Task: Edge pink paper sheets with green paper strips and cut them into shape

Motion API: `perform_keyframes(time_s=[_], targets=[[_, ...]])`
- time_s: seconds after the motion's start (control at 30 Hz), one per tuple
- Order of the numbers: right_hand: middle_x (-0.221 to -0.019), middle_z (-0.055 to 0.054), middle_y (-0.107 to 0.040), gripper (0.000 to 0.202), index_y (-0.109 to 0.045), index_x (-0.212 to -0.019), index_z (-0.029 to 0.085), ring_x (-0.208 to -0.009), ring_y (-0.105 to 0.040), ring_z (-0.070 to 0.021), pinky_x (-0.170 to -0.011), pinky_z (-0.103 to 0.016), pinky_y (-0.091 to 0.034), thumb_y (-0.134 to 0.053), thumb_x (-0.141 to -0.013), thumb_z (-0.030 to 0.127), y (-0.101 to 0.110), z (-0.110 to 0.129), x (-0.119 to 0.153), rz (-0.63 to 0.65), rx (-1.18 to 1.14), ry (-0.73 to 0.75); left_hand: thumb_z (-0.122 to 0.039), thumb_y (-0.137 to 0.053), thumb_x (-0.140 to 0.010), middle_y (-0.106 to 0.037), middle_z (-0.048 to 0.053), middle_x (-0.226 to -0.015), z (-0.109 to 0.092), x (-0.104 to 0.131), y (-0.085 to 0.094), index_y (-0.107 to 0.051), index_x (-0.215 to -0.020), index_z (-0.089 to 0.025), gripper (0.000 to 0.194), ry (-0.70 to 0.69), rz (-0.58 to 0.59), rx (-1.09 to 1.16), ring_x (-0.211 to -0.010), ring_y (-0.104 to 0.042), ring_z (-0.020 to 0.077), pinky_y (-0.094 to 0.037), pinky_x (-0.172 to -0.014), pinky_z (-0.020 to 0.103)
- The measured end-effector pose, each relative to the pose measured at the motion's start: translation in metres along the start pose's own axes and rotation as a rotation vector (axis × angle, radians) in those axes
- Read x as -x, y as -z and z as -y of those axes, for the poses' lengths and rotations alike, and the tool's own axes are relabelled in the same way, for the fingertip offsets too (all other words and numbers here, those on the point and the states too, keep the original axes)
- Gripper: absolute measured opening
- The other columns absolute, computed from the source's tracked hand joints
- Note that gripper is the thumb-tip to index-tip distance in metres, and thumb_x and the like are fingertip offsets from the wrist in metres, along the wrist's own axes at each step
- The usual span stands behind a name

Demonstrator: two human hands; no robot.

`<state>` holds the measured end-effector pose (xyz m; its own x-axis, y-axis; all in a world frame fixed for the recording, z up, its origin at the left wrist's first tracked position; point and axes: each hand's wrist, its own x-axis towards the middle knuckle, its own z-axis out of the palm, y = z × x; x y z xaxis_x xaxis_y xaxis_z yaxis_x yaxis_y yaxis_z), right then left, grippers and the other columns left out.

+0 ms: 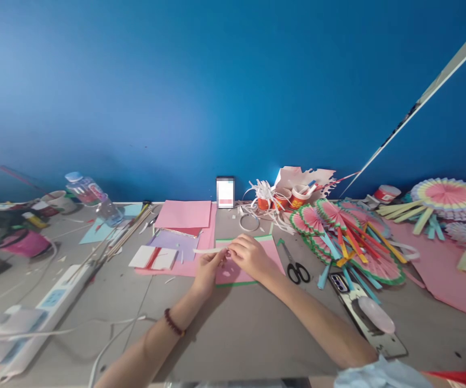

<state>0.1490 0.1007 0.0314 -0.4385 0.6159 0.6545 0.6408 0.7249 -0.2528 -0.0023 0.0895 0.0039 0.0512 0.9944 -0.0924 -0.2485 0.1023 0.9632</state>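
My left hand [206, 269] is closed in a pinch on a narrow white paper strip [206, 250], which sticks out to the left of the fingers. My right hand [249, 256] meets it fingertip to fingertip, its fingers pressed together; what lies between them is too small to make out. Both hands are over a pink sheet with green edges [275, 253] lying flat on the table. Just right of that sheet lie black-handled scissors [297, 272]. To the left are a larger pink sheet [186, 215], a purple sheet [184, 242] and a white card with red strips [164, 258].
Folded paper fans [346, 226] crowd the right side, near a phone [368, 318]. A small upright screen [225, 194] leans at the blue wall beside a tape roll [249, 222] and red cups [297, 199]. A bottle [91, 194], sticks [130, 234] and a power strip [55, 302] lie left.
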Motion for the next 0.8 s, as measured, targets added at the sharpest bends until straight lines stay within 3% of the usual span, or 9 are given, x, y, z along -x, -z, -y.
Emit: perform_keyframes(time_s=[0.17,0.53,0.8], targets=[[-0.078,-0.005,-0.065,0.018,-0.064,-0.079,0.019,-0.080,-0.054,-0.0174,-0.073,-0.031,-0.048,-0.050,-0.088,0.013,0.001,-0.003,-0.002,0.001,-0.110,-0.040,-0.045,-0.070,-0.068,-0.049,-0.002,-0.052,-0.005,0.001,0.000,-0.064,-0.057,-0.014,0.033,-0.014,-0.004,-0.024,-0.053,-0.043,0.0093,-0.036,-0.055,0.023],[-0.076,-0.006,-0.062,0.022,-0.059,-0.075,0.019,-0.078,-0.052,-0.0187,-0.073,-0.033,-0.046,-0.043,-0.087,0.009,-0.007,0.006,0.005,-0.011,0.047,-0.028,-0.042,-0.070,-0.069,-0.046,-0.003,-0.051,0.007,-0.001,0.001,-0.061,-0.055,-0.014,0.032,-0.027,0.017,0.038,-0.053,-0.040,0.0087,-0.034,-0.054,0.022],[-0.073,-0.003,-0.065,0.017,-0.060,-0.072,0.020,-0.075,-0.055,-0.0171,-0.070,-0.030,-0.046,-0.050,-0.080,0.009,-0.011,0.005,0.003,-0.190,-0.193,-0.214,-0.044,-0.067,-0.072,-0.044,-0.003,-0.049,0.003,0.000,0.001,-0.060,-0.053,-0.015,0.035,-0.046,0.022,-0.039,-0.052,-0.039,0.0092,-0.034,-0.054,0.023]])
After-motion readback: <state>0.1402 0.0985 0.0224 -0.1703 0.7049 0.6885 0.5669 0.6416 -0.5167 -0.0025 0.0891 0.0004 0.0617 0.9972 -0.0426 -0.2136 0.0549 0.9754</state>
